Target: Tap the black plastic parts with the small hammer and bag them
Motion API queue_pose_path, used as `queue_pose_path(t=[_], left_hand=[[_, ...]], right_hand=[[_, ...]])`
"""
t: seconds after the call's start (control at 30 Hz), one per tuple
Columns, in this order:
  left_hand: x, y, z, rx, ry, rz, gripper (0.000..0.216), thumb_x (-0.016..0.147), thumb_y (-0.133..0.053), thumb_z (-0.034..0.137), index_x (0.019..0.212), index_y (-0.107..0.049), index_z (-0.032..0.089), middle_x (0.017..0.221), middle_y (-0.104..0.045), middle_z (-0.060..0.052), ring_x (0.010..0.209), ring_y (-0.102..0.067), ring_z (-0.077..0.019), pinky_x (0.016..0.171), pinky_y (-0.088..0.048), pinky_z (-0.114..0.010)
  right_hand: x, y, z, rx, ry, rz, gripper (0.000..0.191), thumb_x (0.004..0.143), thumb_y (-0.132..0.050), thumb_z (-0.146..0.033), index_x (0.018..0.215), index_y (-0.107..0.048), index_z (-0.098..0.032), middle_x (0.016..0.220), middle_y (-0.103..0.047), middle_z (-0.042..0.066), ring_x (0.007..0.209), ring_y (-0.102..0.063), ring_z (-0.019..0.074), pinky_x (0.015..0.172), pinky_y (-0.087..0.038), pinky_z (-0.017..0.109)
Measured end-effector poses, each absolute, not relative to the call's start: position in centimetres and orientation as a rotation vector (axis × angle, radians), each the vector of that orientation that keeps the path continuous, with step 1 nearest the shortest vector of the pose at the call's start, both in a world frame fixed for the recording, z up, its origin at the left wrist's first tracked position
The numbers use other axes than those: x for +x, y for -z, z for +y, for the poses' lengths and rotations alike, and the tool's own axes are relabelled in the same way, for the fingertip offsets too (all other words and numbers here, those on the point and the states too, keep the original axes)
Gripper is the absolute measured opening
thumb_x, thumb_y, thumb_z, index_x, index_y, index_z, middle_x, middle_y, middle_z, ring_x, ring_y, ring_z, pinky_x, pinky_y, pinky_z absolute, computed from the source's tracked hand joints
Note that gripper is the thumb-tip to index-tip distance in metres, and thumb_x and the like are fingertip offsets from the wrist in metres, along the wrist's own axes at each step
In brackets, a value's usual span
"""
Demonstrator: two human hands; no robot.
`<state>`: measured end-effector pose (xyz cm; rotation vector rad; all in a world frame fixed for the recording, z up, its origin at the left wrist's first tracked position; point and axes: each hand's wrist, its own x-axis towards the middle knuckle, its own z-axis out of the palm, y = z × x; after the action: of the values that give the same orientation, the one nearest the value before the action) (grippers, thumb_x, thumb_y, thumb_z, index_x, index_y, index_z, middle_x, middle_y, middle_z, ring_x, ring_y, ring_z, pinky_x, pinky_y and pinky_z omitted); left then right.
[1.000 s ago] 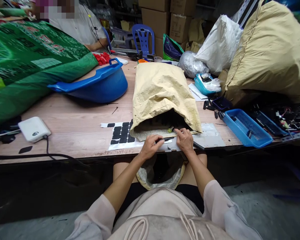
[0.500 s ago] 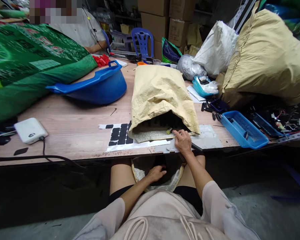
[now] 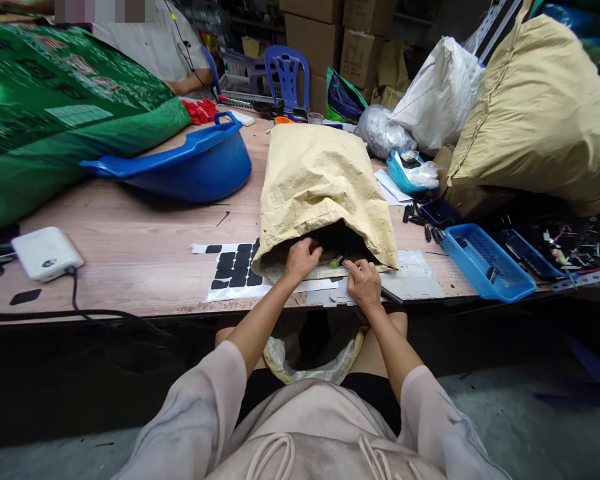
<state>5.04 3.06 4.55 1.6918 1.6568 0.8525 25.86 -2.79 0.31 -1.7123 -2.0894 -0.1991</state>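
Observation:
On the table lies a tan paper sack (image 3: 325, 173), its dark mouth facing me; black things inside are hard to make out. My left hand (image 3: 303, 259) is at the left of the mouth, fingers curled together; what they hold, if anything, is hidden. My right hand (image 3: 364, 283), beside the sack's lower lip, is closed around a black-handled tool (image 3: 393, 295). A small yellowish piece (image 3: 336, 261) shows at the tool's metal end. Between my thighs a second, open sack (image 3: 313, 377) with a pale lining holds something dark.
Left are a white box with a cable (image 3: 47, 255), a blue basin (image 3: 180, 167) and a big green bag (image 3: 80, 127). A sheet of black stickers (image 3: 237, 263) runs under the sack. Right are a blue basket (image 3: 490, 263) and a full tan sack (image 3: 545, 113). A person (image 3: 150, 53) sits across.
My left hand has risen from the sack between my thighs to the mouth of the sack on the table. My right hand stays there with the tool.

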Motion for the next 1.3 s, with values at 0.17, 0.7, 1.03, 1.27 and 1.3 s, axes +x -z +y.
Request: queue_pose_path(t=[0.17, 0.7, 1.03, 1.27, 1.3], left_hand=[[6.5, -4.3, 6.7, 1.647, -0.674, 2.001, 0.038, 0.097, -0.062, 0.033, 0.125, -0.073, 0.011, 0.121, -0.076, -0.02, 0.117, -0.07, -0.0359, 0.098, -0.054, -0.041], [2.8, -2.9, 0.7, 2.192, -0.468, 1.592, 0.02, 0.094, -0.067, 0.031, 0.111, -0.071, 0.023, 0.11, -0.07, -0.007, 0.108, -0.065, -0.025, 0.091, -0.051, -0.033], [3.8, -0.1, 0.2, 2.053, -0.72, 1.534, 0.021, 0.085, -0.076, 0.033, 0.104, -0.078, 0.025, 0.099, -0.071, -0.004, 0.099, -0.064, -0.0238, 0.09, -0.049, -0.036], [4.0, -0.2, 0.3, 2.0, -0.755, 1.545, 0.02, 0.082, -0.08, 0.031, 0.101, -0.082, 0.026, 0.095, -0.071, -0.003, 0.099, -0.065, -0.0235, 0.091, -0.05, -0.035], [4.0, -0.2, 0.3, 1.997, -0.758, 1.543, 0.02, 0.082, -0.08, 0.031, 0.101, -0.082, 0.026, 0.095, -0.071, -0.003, 0.099, -0.065, -0.0234, 0.091, -0.05, -0.035]], right_hand=[[25.8, -0.3, -2.8, -1.682, 0.23, -2.088, 0.041, 0.093, -0.057, -0.01, 0.125, -0.077, -0.027, 0.1, -0.066, 0.008, 0.09, -0.05, 0.0257, 0.08, -0.039, 0.036], [25.8, 0.1, -2.6, -1.665, 0.223, -2.044, 0.038, 0.093, -0.058, -0.011, 0.122, -0.077, -0.026, 0.098, -0.065, 0.009, 0.089, -0.05, 0.0257, 0.079, -0.039, 0.036], [26.4, 0.4, -2.0, -1.677, 0.242, -2.058, 0.029, 0.098, -0.059, -0.018, 0.121, -0.077, -0.023, 0.097, -0.066, 0.009, 0.088, -0.051, 0.0254, 0.077, -0.041, 0.035], [25.9, -0.9, -2.6, -1.561, 0.138, -2.014, 0.034, 0.106, -0.046, -0.023, 0.127, -0.073, -0.022, 0.099, -0.066, 0.009, 0.088, -0.059, 0.0236, 0.079, -0.049, 0.032], [25.6, -1.1, -2.9, -1.544, 0.091, -2.001, 0.036, 0.107, -0.045, -0.024, 0.13, -0.072, -0.021, 0.101, -0.066, 0.009, 0.089, -0.061, 0.0229, 0.078, -0.05, 0.031]])
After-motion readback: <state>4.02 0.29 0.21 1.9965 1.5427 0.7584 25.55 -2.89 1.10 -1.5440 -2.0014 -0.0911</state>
